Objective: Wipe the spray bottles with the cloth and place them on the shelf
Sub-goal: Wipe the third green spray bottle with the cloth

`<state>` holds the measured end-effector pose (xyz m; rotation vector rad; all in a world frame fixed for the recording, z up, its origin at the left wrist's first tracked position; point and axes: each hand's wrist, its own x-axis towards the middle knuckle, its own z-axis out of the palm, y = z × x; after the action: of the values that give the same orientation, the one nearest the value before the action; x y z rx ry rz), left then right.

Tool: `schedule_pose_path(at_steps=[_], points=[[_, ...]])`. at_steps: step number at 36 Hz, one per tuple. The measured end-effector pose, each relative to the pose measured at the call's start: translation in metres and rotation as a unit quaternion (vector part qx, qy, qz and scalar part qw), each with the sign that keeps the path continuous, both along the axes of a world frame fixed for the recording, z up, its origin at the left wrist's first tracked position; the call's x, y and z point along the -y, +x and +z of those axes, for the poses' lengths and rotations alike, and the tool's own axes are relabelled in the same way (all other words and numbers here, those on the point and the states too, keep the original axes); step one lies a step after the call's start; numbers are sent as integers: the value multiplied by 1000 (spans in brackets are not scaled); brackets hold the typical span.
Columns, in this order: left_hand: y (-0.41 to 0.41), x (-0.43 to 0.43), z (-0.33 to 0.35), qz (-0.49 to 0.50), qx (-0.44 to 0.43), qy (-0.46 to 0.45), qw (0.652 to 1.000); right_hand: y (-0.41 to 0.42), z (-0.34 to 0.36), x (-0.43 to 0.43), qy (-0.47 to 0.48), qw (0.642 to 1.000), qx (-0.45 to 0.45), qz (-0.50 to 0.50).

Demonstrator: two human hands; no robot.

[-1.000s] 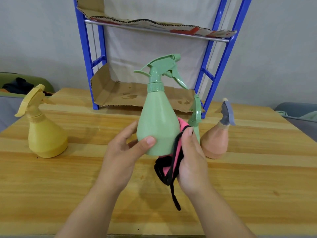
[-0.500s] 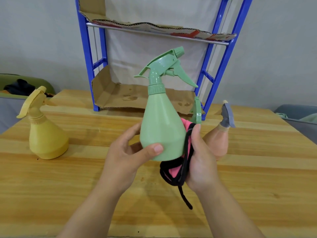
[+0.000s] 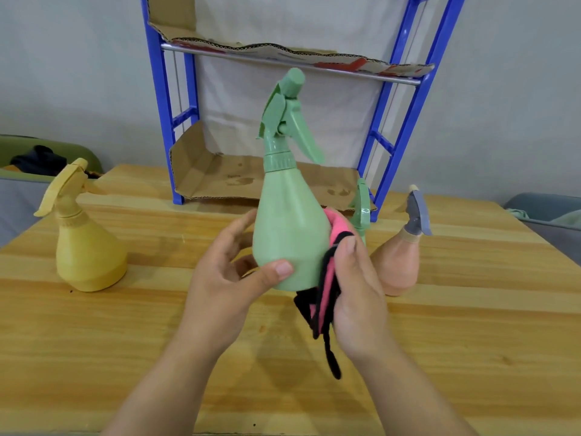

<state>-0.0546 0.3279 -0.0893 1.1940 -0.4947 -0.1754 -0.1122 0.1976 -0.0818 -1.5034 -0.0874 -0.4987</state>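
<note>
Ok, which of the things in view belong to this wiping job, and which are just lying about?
Job: green spray bottle, gripped by left hand; pink cloth, held against it by right hand; yellow spray bottle; peach spray bottle; second green bottle, mostly hidden; blue shelf.
Lying about: dark fabric on green container, far left; grey container, far right.

Pale wooden table point(image 3: 471, 341) under the left hand point(image 3: 226, 287) and right hand point(image 3: 358, 297); beyond them, a blue-framed shelf point(image 3: 159, 89) lined with cardboard point(image 3: 220, 177) stands against a plain grey wall point(image 3: 78, 73). Far left, a green seat point(image 3: 85, 154) bearing dark fabric point(image 3: 37, 160); far right, a grey-blue seat point(image 3: 534, 206). Light soft, even.
</note>
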Motion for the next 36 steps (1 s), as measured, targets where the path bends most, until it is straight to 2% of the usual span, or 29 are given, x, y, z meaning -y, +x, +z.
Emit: schedule_pose_path(at_steps=[4, 9, 13, 17, 21, 23, 26, 28, 33, 36], points=[[0, -2, -2, -55, -25, -25, 998, 4, -1, 11, 97, 993, -47, 38], [1, 1, -1, -44, -9, 29, 999, -1, -5, 6, 91, 995, -39, -1], [-2, 4, 1, -1, -10, -5, 1000, -4, -8, 0, 42, 997, -43, -45], [-5, 9, -1, 1, 20, -10, 1000, -1, -10, -13, -84, 989, 29, -114], [-3, 9, 0, 11, 12, -14, 1000, 0, -11, -14, -111, 989, 40, -94], [-2, 6, 1, -9, 4, -33, 999, 0, -6, -10, -76, 995, 29, -56], [-1, 4, -1, -35, -11, -60, 998, 2, 0, 1, 48, 999, -2, 15], [-1, 5, -2, -46, -27, -64, 997, 3, -1, 7, 84, 995, -21, 41], [1, 6, -1, -47, 30, 25, 998, 2, -1, 6, 70, 997, -34, 14], [1, 7, -3, -1, 30, 94, 995, -1, -6, 7, 36, 999, -24, 1]])
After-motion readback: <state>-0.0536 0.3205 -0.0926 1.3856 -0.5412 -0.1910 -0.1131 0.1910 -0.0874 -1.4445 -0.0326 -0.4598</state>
